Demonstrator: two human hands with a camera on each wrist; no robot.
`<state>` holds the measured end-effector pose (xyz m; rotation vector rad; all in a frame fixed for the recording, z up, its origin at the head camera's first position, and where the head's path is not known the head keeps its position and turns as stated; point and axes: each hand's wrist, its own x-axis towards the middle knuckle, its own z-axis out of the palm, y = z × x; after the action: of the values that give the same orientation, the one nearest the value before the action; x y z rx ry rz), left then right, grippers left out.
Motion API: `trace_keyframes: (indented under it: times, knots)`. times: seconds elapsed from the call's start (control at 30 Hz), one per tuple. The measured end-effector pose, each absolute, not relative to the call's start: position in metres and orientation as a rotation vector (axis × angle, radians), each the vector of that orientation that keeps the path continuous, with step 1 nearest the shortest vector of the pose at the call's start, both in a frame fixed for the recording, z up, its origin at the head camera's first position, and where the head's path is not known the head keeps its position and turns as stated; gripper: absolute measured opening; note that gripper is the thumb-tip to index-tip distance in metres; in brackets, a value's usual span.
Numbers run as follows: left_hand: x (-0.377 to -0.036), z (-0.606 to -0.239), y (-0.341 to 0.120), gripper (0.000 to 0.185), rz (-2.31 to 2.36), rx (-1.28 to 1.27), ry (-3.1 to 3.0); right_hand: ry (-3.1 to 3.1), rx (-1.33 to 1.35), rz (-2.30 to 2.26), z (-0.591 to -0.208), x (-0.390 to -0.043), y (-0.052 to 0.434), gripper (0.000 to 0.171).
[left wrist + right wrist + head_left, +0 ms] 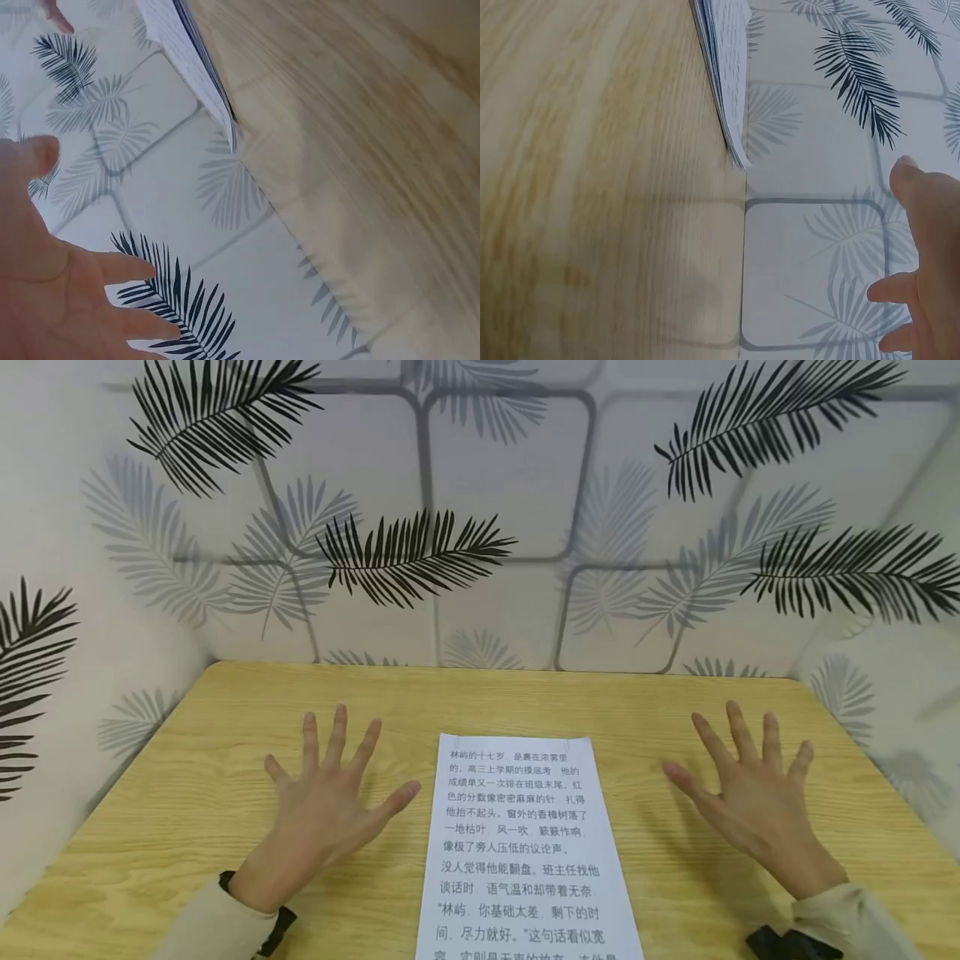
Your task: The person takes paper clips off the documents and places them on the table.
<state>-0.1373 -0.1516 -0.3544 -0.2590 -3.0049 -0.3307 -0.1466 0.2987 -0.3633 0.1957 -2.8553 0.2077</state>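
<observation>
A stack of white paper sheets, its top page printed with Chinese text, lies in the front middle of the wooden table. To its left, my left hand is held over the tabletop with fingers spread and nothing in it. My right hand is spread the same way to the right of the paper, also holding nothing. In both wrist views the paper stack shows edge-on with several layers, its corner curling up slightly. The left palm and fingers appear at the left of the left wrist view.
The light wooden table ends at a wall covered in palm-leaf patterned material, which also stands on both sides. Dark bands sit around the wrists over pale sleeves.
</observation>
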Motion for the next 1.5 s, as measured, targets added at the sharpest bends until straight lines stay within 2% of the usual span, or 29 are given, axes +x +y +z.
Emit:
trace_keyframes:
  times: [0.2, 0.27, 0.57, 0.73, 1.0, 1.23, 1.5]
  knots:
    - [-0.151, -0.353, -0.148, 0.063, -0.774, -0.419, -3.022, -2.772, 0.347, 0.423, -0.368, -0.147, 0.292, 0.058]
    - [-0.156, -0.354, -0.144, 0.058, -0.903, -0.415, -3.061, -2.769, 0.393, 0.538, -0.372, -0.146, 0.284, 0.053]
    - [-0.173, -0.370, -0.128, 0.065, -1.555, -0.257, -3.106, -2.863, 0.402, 1.218, -0.381, -0.141, 0.246, 0.046]
    - [-0.176, -0.376, -0.126, 0.071, -1.855, -0.274, -3.035, -2.868, 0.321, 1.540, -0.382, -0.141, 0.238, 0.051]
    - [-0.177, -0.379, -0.120, 0.066, -2.150, -0.291, -2.882, -2.616, 0.055, 2.350, -0.378, -0.147, 0.236, 0.078]
    - [-0.178, -0.387, -0.120, 0.061, -2.401, -0.189, -2.677, -2.549, -0.054, 2.401, -0.385, -0.152, 0.237, 0.071]
    - [-0.177, -0.394, -0.114, 0.035, -2.346, -0.455, -2.745, -2.706, 0.030, 2.183, -0.391, -0.153, 0.226, 0.043]
